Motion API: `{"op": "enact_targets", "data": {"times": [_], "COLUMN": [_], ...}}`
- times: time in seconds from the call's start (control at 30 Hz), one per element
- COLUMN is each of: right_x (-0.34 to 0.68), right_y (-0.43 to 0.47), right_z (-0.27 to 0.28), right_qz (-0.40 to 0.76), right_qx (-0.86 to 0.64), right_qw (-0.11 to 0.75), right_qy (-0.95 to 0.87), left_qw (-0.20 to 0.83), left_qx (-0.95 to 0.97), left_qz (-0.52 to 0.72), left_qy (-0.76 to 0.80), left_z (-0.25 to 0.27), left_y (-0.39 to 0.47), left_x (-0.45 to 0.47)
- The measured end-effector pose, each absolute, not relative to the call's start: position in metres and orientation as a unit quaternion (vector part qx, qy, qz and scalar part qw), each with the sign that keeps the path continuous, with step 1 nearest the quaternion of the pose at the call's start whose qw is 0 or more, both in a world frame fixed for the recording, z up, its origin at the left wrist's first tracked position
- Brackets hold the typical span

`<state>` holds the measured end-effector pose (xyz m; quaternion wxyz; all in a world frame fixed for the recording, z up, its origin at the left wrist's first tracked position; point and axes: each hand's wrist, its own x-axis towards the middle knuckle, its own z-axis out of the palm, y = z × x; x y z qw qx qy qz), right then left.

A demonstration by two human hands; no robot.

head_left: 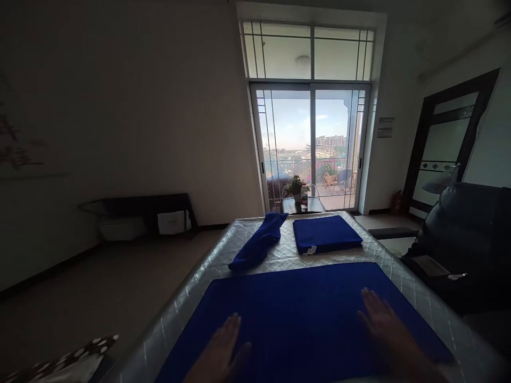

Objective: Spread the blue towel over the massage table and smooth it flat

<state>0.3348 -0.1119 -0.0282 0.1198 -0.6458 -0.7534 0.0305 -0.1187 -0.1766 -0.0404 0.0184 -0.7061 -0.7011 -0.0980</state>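
A dark blue towel (295, 314) lies spread out flat on the silver quilted table cover (199, 282) in front of me. Over its left part is my left hand (219, 346), with fingers stretched forward and the thumb apart. My right hand (381, 319) is over the towel's right part, its fingers likewise extended. Both look slightly blurred, and neither holds anything. Beyond the spread towel, a crumpled blue towel (259, 242) lies at the left. To its right sits a folded stack of blue towels (327, 233) with a white tag at its front edge.
A small dark table (287, 206) with a potted plant (296, 186) and a bottle (304, 197) stands beyond the far end, before glass sliding doors (311, 143). A black chair (471, 239) is at the right. A low dark bench (147, 207) stands along the left wall.
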Motion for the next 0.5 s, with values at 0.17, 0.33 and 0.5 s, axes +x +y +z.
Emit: {"op": "enact_targets", "data": {"times": [0.17, 0.33, 0.5], "right_x": [0.221, 0.188, 0.190], "right_y": [-0.116, -0.099, -0.098], "right_z": [-0.002, -0.029, -0.041], "right_qz": [0.109, 0.102, 0.091], "right_qx": [-0.539, -0.503, -0.516], "right_qw": [0.116, 0.102, 0.103], "right_qy": [-0.827, -0.852, -0.846], "left_qw": [-0.084, -0.091, -0.097], "left_qx": [-0.800, -0.807, -0.807], "left_qz": [-0.091, -0.136, -0.158], "left_qy": [-0.588, -0.567, -0.561], "left_z": [0.001, -0.015, -0.038], "left_y": [-0.147, -0.124, -0.118], "left_x": [0.001, 0.036, 0.028]}}
